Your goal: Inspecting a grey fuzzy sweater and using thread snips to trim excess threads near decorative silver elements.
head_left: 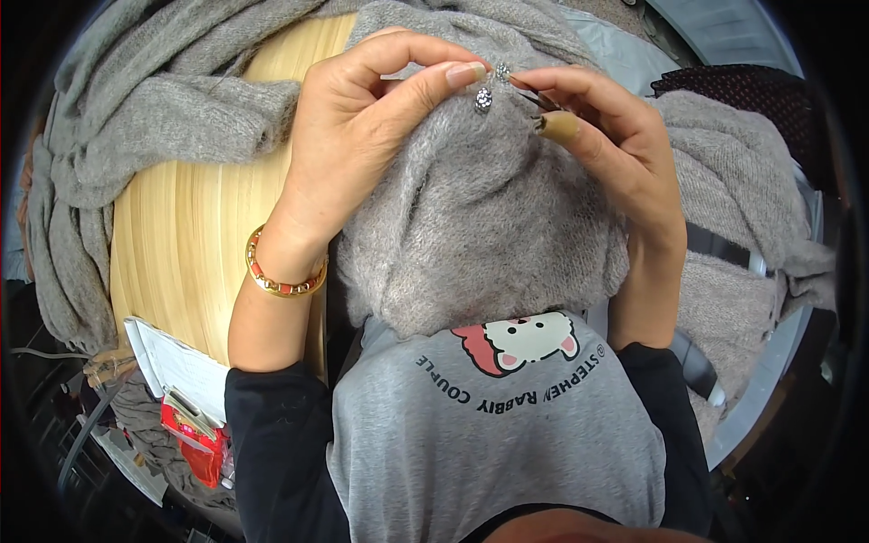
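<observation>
Head view: small silver bead ornament (483,98) sits on top of bunched grey knit (471,208), held up over lap, w/ a second sparkly bit just beside it. Left hand (362,136) pinched narrow on knit & ornament, thumb tip touching it. Right hand (606,136) closed on a thin dark tool (534,98), tip at the ornament. Best kept: fabric taut, short strokes, tip clear of thumb. Blond wooden desk (190,226) at left, more grey knit (154,100) draped over it.

Fuzzy grey knit (471,217), glittery bead (483,99)
</observation>
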Tool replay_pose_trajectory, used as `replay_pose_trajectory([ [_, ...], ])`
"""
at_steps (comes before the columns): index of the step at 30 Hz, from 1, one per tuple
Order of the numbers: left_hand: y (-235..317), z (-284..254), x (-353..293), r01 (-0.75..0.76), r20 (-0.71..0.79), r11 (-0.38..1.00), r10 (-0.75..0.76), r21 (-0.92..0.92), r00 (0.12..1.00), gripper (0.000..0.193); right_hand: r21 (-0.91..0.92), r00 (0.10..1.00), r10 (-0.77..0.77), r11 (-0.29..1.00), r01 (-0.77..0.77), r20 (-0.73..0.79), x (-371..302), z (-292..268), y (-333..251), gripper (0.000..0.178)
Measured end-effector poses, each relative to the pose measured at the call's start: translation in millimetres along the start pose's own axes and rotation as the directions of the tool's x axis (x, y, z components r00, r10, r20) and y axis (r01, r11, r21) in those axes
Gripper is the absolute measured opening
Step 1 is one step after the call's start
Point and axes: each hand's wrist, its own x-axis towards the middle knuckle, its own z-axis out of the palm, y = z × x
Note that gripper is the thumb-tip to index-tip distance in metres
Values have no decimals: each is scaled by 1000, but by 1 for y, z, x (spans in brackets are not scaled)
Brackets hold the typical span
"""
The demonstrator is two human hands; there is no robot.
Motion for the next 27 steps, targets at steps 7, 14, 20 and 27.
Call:
replay_pose_trajectory([
  [7, -6, 2, -1, -70, -2, 994, 70, -88, 998, 12, 26, 977, 66, 997, -73, 201, 13, -13, 4, 32],
  [14, -2, 6, -1, -62, 16, 991, 65, -123, 998, 12, 50, 993, -9, 999, 3, 118, 13, -9, 14, 28],
  [20, -3, 7, -2, -52, 34, 976, 60, -212, 998, 12, 54, 982, -76, 996, 68, 173, 15, -6, 17, 27],
  [27, -3, 6, 0, -42, 30, 974, 50, -225, 998, 11, 54, 969, -152, 988, 144, 196, 19, 1, 13, 26],
])
